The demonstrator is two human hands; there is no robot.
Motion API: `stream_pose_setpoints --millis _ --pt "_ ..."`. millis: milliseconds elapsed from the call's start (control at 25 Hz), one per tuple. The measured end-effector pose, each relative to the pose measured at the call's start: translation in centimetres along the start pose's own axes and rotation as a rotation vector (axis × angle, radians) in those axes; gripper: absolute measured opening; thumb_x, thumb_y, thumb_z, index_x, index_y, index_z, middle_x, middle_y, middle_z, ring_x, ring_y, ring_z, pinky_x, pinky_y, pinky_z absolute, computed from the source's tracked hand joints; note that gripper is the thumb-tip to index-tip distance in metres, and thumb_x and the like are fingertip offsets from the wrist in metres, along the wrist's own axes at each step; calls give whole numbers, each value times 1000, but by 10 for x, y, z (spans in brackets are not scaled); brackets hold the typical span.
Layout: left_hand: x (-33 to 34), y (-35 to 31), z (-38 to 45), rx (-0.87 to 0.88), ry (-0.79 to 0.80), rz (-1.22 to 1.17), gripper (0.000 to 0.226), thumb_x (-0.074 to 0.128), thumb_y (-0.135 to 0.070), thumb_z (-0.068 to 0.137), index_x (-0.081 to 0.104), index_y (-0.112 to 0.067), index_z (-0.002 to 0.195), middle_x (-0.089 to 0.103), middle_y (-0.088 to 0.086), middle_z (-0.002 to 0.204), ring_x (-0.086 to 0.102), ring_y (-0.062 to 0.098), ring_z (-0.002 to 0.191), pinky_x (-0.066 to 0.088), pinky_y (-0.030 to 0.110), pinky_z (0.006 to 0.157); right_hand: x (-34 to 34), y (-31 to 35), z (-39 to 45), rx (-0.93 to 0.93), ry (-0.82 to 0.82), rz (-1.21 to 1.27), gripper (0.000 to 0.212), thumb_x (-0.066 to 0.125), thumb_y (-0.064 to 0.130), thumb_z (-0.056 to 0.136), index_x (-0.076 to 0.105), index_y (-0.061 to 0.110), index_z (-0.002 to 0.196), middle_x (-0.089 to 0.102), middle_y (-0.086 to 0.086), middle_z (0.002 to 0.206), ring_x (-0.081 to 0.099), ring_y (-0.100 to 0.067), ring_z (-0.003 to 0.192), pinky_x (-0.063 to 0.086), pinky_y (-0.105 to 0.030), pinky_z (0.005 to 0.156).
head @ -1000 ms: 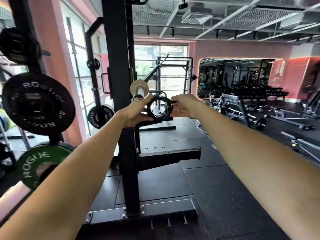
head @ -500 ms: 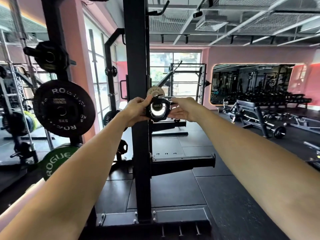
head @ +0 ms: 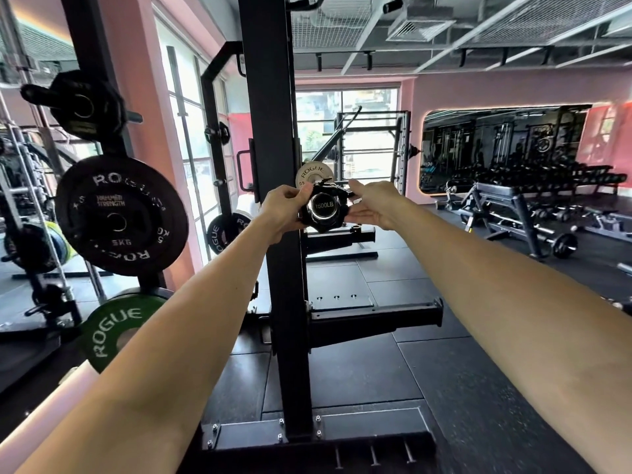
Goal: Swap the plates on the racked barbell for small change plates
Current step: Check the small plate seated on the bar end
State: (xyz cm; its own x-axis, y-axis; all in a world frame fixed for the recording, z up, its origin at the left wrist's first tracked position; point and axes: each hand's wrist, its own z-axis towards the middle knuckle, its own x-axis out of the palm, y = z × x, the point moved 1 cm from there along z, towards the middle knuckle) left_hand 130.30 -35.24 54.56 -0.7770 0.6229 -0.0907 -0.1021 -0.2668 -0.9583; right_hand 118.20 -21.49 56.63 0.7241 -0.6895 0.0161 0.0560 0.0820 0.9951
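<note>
Head view: left hand [head: 285, 211] at 9 o'clock and right hand [head: 371, 207] at 3 o'clock, fingers closed on the barbell collar [head: 323, 209] over the sleeve end; sleeve axis runs away, white change plate [head: 306, 175] just beyond.

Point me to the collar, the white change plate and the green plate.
collar [head: 323, 208]: head view, on its black ring at the bar end.
white change plate [head: 309, 172]: head view, on its lettered upper face.
green plate [head: 113, 325]: head view, on its face by the lettering.
</note>
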Motion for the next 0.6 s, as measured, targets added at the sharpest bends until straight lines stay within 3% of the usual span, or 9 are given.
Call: stream_pose_setpoints --millis 200,480,600 --pt "3 15 24 -32 -11 -14 40 69 -42 86 59 -10 107 67 16 113 70 29 99 61 46 77 0 -11 30 8 -1 -17 51 66 28 90 50 -6 125 66 -22 91 68 -29 69 59 -31 49" --pt "-1 26 75 -28 -6 81 30 67 -45 87 58 -17 97 64 14 115 69 30 98 61 44 76 8 -17 82 1 -51 -88 51 72 28 86 57 -11 115 70 -25 86 71 -31 68 60 -38 61" --pt "-4 33 100 -19 19 90 32 67 -46 87 57 -18 98 63 13 118 69 29 98 61 43 76 10 -22 105 -4 -83 -107 47 71 28 86 59 -11 109 70 -23 83 70 -30 65 60 -35 55"
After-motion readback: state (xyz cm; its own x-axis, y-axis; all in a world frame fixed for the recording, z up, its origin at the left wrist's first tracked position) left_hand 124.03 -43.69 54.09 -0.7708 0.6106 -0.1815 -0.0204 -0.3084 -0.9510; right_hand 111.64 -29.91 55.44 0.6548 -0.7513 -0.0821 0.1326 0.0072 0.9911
